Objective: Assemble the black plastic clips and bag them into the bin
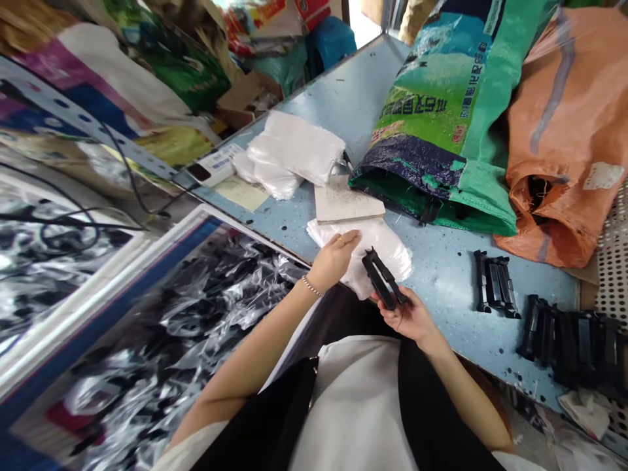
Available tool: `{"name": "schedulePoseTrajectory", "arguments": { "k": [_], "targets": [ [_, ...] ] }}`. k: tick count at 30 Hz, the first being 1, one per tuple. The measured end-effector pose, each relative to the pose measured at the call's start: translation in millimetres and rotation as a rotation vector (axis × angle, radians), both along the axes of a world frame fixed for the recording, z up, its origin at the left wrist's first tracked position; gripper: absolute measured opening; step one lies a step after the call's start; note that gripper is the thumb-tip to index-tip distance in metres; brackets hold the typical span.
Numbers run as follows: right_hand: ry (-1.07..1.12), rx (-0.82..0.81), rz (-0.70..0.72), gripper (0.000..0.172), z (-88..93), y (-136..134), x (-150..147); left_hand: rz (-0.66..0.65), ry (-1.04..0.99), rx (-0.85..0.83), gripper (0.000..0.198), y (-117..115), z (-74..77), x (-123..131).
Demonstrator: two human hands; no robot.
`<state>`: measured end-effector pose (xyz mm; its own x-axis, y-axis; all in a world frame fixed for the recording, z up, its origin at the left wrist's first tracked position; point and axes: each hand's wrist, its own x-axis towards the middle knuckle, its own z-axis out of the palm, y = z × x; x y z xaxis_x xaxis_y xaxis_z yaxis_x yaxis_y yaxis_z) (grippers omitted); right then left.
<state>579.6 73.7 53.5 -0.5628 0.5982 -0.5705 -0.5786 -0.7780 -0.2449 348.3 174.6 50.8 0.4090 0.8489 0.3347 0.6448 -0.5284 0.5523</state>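
Note:
My left hand (336, 259) is over a stack of clear plastic bags (387, 245) near the table's front edge. Its fingers are bent together at the top of the stack and seem to pinch a bag; the fingertips are partly hidden. Close by on the right, my right hand (406, 315) is closed around the lower end of a pair of long black plastic parts (383, 278), which point up and away from me. A flat beige board (347, 200) lies on the far end of the bag stack.
More clear bags (294, 149) lie behind the board, beside a white box (216, 167). A green woven sack (441, 111) and an orange sack (569, 131) stand at the right. Black parts (495, 284) line the table (436, 275). Bagged parts fill a bin (206, 307) at left.

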Motion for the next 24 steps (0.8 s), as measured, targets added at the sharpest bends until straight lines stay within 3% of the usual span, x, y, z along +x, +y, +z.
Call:
{"name": "schedulePoseTrajectory", "arguments": {
  "k": [3, 7, 10, 12, 15, 19, 21, 24],
  "targets": [
    [-0.013, 0.067, 0.011, 0.041, -2.6, 8, -1, -0.177, 0.061, 0.166, 0.052, -33, 19.3, 9],
    [-0.427, 0.334, -0.087, 0.034, -2.3, 11, -8, -0.351, -0.021, 0.17, 0.068, -83, 36.5, 33],
    [-0.759, 0.544, -0.06, 0.026, 5.8, 1, -11, -0.374, -0.052, 0.097, 0.073, -97, 32.2, 43],
    [-0.898, 0.723, 0.054, 0.035, 13.2, -7, -9, -0.347, -0.017, 0.087, 0.067, -95, 22.8, 44],
    [-0.888, 0.901, 0.204, 0.036, 15.9, -10, -4, -0.255, 0.056, 0.108, 0.044, -83, 7.6, 42],
    [-1.015, 0.755, -0.004, 0.017, -1.5, 2, 2, -0.232, 0.122, 0.117, 0.029, -76, -0.3, 40],
    [-1.009, 0.665, -0.08, 0.024, -10.2, 9, 4, -0.209, 0.203, 0.121, 0.028, -78, 0.2, 42],
    [-0.979, 0.641, -0.079, 0.042, -16.6, 14, 8, -0.129, 0.286, 0.073, 0.026, -81, 3.2, 43]
  ]
}}
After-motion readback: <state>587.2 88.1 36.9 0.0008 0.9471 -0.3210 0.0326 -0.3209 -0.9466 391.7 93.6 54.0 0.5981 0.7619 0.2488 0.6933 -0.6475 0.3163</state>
